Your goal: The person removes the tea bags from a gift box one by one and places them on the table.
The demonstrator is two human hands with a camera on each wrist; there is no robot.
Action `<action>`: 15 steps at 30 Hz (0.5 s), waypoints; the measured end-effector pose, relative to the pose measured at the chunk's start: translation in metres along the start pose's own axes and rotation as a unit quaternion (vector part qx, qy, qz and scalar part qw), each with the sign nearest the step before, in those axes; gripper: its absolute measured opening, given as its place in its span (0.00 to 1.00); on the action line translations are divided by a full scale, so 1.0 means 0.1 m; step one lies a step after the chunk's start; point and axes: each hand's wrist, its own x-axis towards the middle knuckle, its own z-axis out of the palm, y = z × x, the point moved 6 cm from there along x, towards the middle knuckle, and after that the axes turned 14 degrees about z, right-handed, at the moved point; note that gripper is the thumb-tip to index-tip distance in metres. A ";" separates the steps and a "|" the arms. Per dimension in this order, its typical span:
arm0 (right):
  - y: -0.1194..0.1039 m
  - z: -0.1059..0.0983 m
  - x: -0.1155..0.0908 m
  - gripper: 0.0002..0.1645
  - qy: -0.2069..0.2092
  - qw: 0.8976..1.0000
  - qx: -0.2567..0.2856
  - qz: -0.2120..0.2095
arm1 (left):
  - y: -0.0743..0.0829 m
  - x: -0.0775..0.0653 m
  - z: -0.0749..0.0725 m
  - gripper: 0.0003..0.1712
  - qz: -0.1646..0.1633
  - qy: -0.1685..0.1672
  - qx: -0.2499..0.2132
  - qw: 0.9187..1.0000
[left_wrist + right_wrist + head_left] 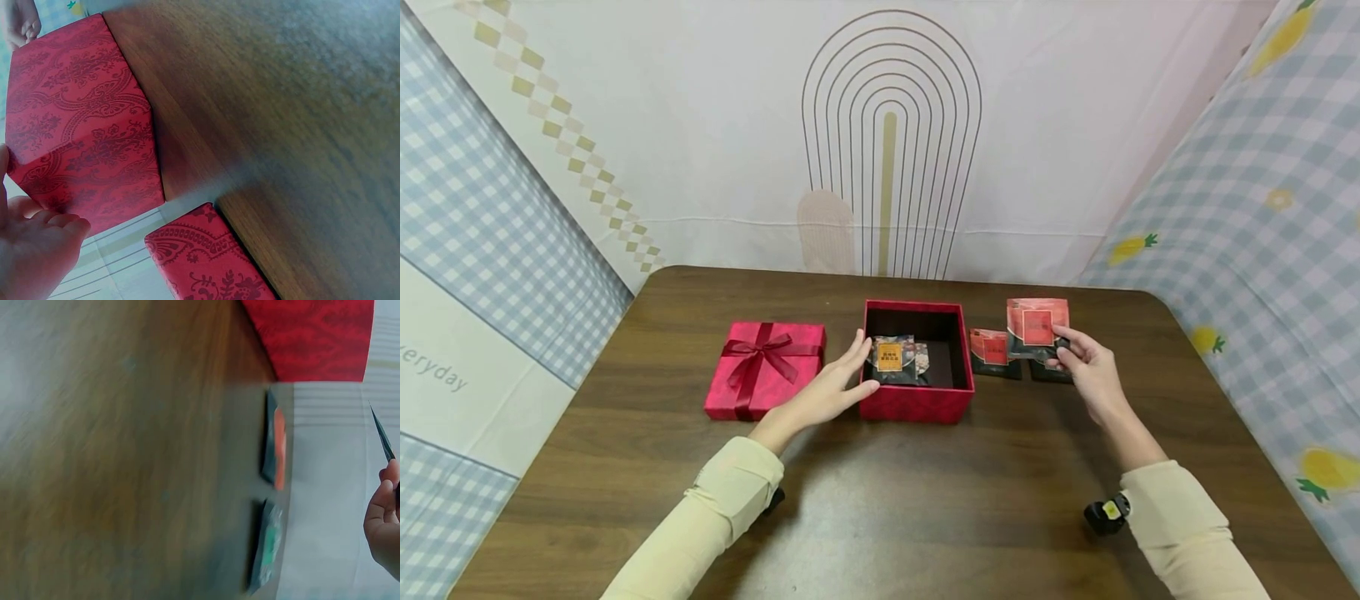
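A red patterned gift box (pixel 917 407) stands uncovered on the table, with a dark packet bearing an orange label (pixel 890 357) inside at its left. My left hand (pixel 827 390) lies along the box's left side, fingers extended and thumb near the front rim. In the left wrist view, its fingertips (pixel 74 224) are right at the box wall. To the right of the box, my right hand (pixel 1093 373) pinches the lower right corner of a red-and-black packet (pixel 1028 319), raised over the table. The right wrist view shows this packet (pixel 382 434) nearly edge-on.
A second red-and-black packet (pixel 991 354) lies just right of the box. Another dark packet (pixel 1051 373) is partly hidden beneath the raised one and my right hand. The red lid (pixel 737 392), tied with a dark red ribbon bow (pixel 765 350), rests left of the box.
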 end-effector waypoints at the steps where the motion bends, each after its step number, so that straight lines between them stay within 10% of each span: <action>1: 0.02 -0.03 0.00 0.21 0.003 1.000 -0.001 0.002 | 0.00 0.00 0.00 0.41 0.001 0.001 0.001 1.000; 15: 0.26 -0.44 -0.08 0.21 0.024 1.000 0.000 0.016 | -0.01 0.00 0.01 0.41 0.000 -0.002 -0.001 1.000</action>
